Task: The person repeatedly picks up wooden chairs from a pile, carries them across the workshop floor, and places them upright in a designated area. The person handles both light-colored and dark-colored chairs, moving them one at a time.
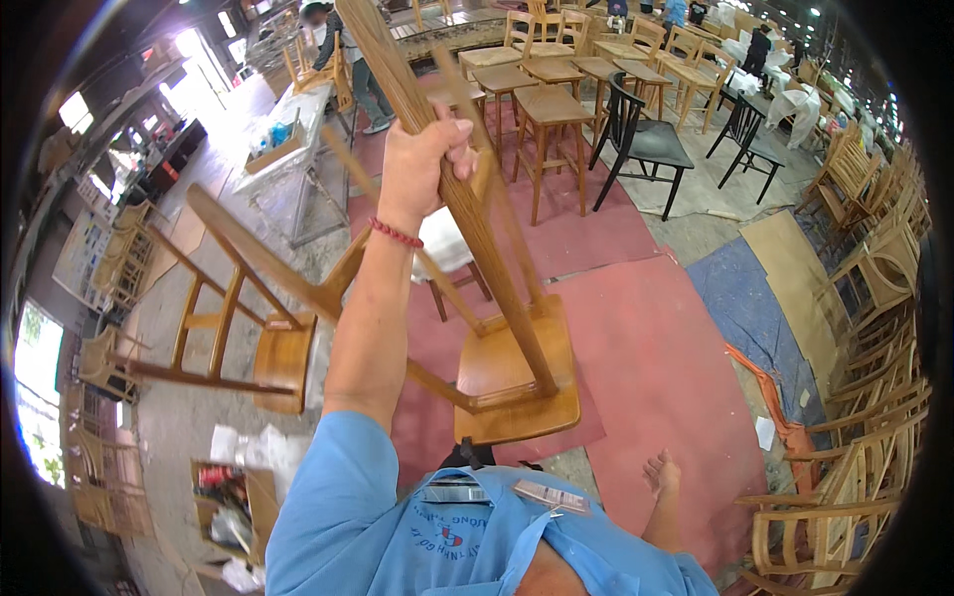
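High in front of me, my left hand [422, 169] is wrapped round a thick post of a brown wooden chair [532, 392]. The chair is tipped so its posts run upward past my hand, with its seat end low near my body. A red beaded bracelet [396, 232] circles that wrist. Down at my right side, my right hand [661, 477] hangs with its fingers apart and nothing in it, over a red floor sheet [666, 348]. Left of the held chair, another wooden chair [282, 363] shows its seat and back frame.
Wooden stools [553, 104] and black chairs [646, 144] stand ahead. Chair frames [835, 517] line the right side. A cardboard box [260, 507] with odds and ends lies low left. A person [343, 50] works at a table [288, 164] at the far left.
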A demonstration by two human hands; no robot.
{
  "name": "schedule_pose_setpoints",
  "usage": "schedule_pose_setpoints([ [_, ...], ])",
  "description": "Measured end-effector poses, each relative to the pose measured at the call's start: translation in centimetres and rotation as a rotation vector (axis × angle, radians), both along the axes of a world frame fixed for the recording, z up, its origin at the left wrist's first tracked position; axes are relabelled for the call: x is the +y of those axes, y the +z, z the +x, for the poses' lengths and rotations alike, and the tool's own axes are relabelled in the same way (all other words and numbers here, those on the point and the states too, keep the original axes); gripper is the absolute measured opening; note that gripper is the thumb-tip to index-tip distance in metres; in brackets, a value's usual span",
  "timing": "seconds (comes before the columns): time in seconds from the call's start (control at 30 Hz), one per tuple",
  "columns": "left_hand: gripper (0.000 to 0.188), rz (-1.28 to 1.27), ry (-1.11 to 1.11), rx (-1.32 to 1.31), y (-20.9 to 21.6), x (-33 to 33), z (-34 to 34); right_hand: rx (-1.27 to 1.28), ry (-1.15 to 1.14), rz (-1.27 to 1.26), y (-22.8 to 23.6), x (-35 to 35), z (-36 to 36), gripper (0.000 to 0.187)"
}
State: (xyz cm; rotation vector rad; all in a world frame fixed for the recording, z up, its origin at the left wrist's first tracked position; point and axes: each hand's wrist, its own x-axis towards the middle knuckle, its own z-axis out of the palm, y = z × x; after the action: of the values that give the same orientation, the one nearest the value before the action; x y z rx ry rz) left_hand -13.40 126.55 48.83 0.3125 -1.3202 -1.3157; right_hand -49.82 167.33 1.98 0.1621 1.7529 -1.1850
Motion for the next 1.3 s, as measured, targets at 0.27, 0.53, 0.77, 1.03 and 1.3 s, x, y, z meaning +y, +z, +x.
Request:
schedule_pose_setpoints([
  [0.27, 0.016, -0.057, -0.083, -0.218, 0.9, -21.7, 3.6, 0.078, 0.451, 0.265, 3.8, -14.1, 14.8, 0.044],
  [0.53, 0.014, -0.055, 0.161, -0.555, -3.9, -31.8, 8.4, 0.01, 0.491, 0.275, 5.0, -23.5, 19.0, 0.046],
  [0.77, 0.015, 0.077, 0.49, -0.36, -11.3, -31.0, 20.9, 0.39, 0.983, 0.057, 8.3, -44.0, 14.4, 0.049],
  [1.03, 0.018, 0.189, 0.797, -0.304, -13.3, -27.4, 22.5, 0.426, 0.804, -0.735, 18.1, -71.5, 21.1, 0.047],
  [1.3, 0.016, 0.327, 1.001, -0.238, -12.7, -27.8, 18.6, 0.399, 1.074, -0.689, 19.8, -78.9, 19.7, 0.02],
])
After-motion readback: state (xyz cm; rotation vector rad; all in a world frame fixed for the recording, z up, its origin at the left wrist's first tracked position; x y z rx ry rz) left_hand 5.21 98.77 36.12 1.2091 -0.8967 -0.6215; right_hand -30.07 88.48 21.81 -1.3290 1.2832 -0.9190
